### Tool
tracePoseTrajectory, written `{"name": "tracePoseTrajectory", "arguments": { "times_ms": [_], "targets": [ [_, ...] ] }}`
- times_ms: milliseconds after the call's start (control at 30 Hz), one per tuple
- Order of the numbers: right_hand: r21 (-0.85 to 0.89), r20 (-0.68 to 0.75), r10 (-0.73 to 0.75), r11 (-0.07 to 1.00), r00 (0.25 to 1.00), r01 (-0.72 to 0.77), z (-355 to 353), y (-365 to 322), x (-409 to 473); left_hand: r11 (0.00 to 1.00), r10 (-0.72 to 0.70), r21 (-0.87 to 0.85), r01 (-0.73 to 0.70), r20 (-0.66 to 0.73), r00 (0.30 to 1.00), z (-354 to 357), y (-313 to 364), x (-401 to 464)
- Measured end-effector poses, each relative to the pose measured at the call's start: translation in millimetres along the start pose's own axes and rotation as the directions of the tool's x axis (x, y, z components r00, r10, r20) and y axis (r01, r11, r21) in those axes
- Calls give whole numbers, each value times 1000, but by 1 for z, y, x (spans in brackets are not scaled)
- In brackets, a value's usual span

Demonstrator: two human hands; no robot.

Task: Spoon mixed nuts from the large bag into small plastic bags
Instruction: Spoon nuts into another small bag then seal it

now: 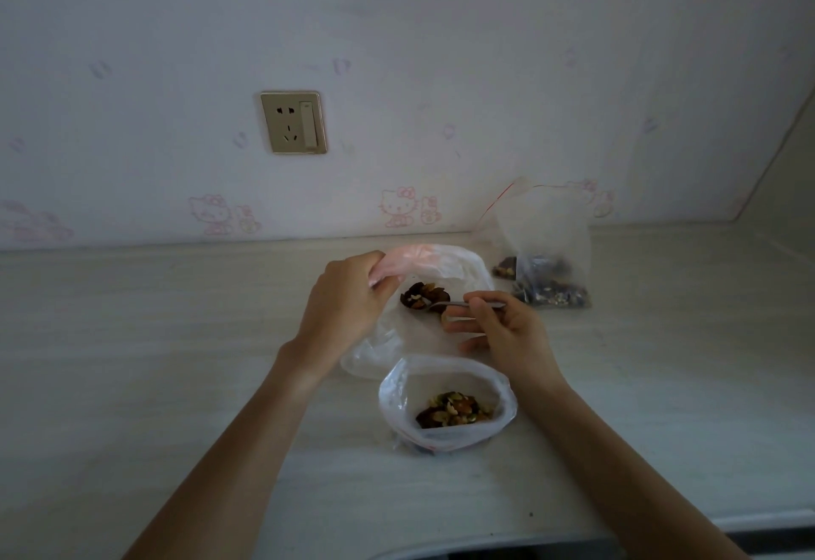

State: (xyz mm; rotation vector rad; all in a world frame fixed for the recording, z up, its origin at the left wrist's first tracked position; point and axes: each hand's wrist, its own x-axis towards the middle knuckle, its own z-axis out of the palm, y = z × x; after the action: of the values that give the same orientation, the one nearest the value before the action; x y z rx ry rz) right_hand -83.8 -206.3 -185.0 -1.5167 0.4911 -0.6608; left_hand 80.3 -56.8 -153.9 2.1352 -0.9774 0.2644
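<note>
The large white plastic bag (458, 266) lies open on the counter, with a small heap of mixed nuts (423, 295) inside. My left hand (348, 299) pinches the bag's pinkish rim and lifts it at the left. My right hand (502, 325) holds a metal spoon (454, 305) whose bowl is at the nuts inside the bag. Closer to me stands a small plastic bag (445, 440), mouth open upward, with nuts (454, 409) at its bottom.
At the back right, by the wall, an open zip bag (547, 233) stands over filled small bags of nuts (551, 292). A wall socket (293, 122) sits above the pale counter (154, 361). The counter's front edge runs along the bottom right.
</note>
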Motion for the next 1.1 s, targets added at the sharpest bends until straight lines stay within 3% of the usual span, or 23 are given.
{"name": "tracePoseTrajectory", "arguments": {
  "times_ms": [333, 600, 867, 967, 1100],
  "targets": [
    [146, 35, 81, 986, 996, -85, -12, -5, -7, 997, 64, 52, -63, -19, 998, -1, 3, -2],
    [198, 14, 57, 978, 998, -58, -40, -27, -22, 997, 74, 25, -75, 31, 997, -14, 20, -7],
    [255, 78, 7, 967, 997, -27, -62, -58, -53, 988, 156, 39, -152, -158, 975, -39, 43, -45],
    [269, 124, 4, 962, 992, -38, -65, -62, -66, 999, 19, -24, -22, -103, 994, -46, 49, -69],
    [224, 182, 1, 974, 983, -42, -62, -64, -77, 966, -234, -66, 249, 178, 956, -49, 45, -92]
  ]
}}
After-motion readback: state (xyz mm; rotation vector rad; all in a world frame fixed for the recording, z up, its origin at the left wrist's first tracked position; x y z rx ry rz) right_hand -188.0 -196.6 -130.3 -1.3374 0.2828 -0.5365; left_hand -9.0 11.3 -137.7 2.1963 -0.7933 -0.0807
